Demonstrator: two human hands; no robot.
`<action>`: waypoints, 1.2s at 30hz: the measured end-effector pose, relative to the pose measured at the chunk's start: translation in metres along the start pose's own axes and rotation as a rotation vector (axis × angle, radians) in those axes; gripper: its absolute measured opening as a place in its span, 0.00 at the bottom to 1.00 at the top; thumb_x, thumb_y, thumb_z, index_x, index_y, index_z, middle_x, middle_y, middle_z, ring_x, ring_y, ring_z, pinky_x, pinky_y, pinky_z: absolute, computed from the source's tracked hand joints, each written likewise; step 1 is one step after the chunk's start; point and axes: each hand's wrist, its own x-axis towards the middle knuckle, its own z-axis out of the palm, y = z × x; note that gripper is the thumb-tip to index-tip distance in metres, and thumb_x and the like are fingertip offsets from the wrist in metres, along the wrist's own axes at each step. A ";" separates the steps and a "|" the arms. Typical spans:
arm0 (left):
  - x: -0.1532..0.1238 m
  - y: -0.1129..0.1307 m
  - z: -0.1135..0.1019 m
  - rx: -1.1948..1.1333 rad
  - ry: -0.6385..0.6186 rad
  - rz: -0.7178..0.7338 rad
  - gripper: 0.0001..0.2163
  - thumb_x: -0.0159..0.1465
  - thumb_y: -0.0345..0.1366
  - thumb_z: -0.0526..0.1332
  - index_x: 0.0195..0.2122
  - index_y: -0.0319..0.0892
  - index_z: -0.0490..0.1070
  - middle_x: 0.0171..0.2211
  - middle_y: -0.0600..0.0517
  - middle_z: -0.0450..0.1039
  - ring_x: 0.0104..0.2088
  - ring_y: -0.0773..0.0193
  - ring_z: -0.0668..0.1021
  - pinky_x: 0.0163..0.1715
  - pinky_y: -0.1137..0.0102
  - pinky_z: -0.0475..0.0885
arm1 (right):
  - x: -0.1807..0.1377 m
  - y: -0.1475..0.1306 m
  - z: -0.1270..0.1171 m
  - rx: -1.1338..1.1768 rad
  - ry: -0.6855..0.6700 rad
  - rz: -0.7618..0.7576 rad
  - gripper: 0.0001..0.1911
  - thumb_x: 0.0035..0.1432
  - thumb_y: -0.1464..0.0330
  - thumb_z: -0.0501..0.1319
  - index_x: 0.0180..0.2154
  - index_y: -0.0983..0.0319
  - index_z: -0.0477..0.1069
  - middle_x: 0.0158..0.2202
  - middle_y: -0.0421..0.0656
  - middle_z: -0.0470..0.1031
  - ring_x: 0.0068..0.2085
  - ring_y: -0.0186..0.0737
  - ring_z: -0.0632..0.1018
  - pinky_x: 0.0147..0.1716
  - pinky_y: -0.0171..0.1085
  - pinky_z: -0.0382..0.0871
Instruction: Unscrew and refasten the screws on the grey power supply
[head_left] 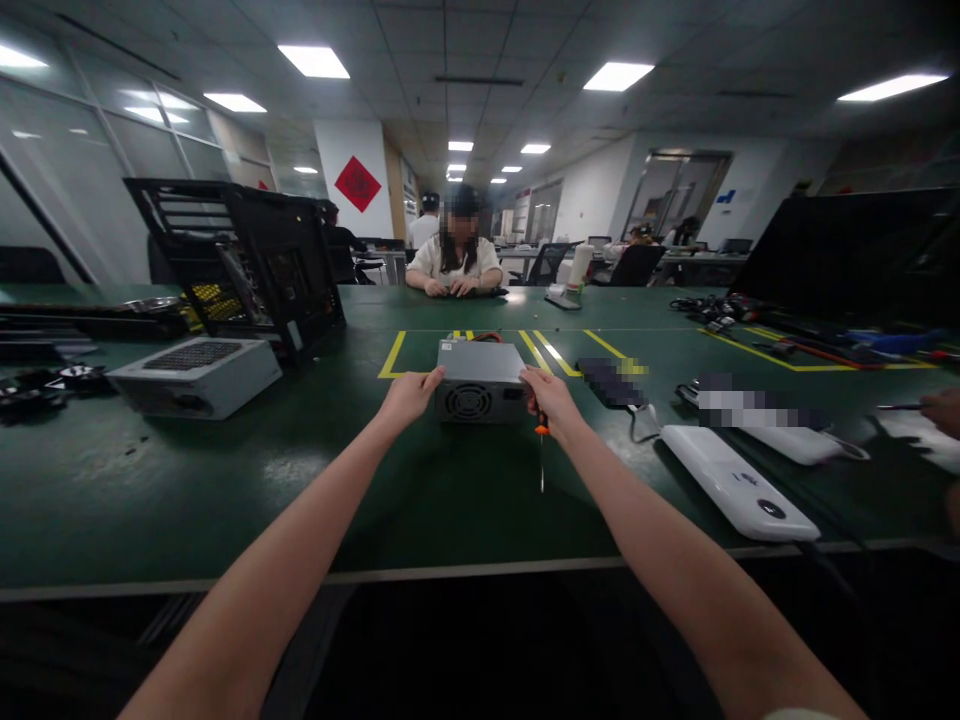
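A grey computer power supply (pixel 481 360) sits between my hands over the green table, its round fan grille facing me. My left hand (pixel 409 397) is closed on its left side, thumb at the top edge. On the opposite side, my right hand (pixel 553 398) grips the right edge. That same hand also holds a screwdriver (pixel 541 430) with an orange and black handle, its thin shaft pointing down. Coloured wires (pixel 486 338) show behind the power supply. The fingers on its far and under sides are hidden.
Left of me stand a second power supply (pixel 199 378) and an open black computer case (pixel 247 265). White devices (pixel 739 482) with cables and a dark phone-like device (pixel 611 383) lie to the right. Across the table (pixel 420 500) sits a person (pixel 454 255); another hand (pixel 943 412) shows at far right.
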 end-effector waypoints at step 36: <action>-0.003 -0.023 0.017 -0.154 0.176 -0.066 0.21 0.63 0.47 0.49 0.19 0.39 0.64 0.17 0.54 0.61 0.22 0.67 0.65 0.22 0.74 0.52 | 0.011 0.005 0.009 0.142 0.064 -0.052 0.14 0.50 0.60 0.60 0.36 0.63 0.68 0.17 0.32 0.62 0.13 0.25 0.60 0.11 0.27 0.53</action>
